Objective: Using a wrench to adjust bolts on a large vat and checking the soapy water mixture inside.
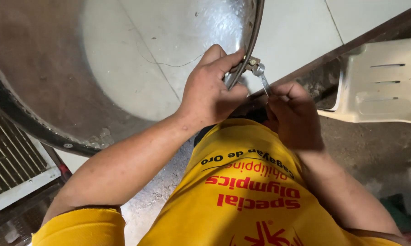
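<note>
Looks like a repair workshop or a home work yard, rough and utilitarian. Bare concrete floor [378, 150], stained and dusty, meets pale floor tiles [296, 32] along a dark strip. A big worn metal drum [55, 82] with a bolted rim fills the upper left. A white plastic panel [383, 82] with slots lies on the concrete at right. A metal grille [9, 155], possibly an appliance part, sits at lower left.

Silver-grey metal drum [123, 59]; silver wrench [261, 77]; yellow shirt [242, 196], red and black lettering; white plastic chair [383, 82].
</note>
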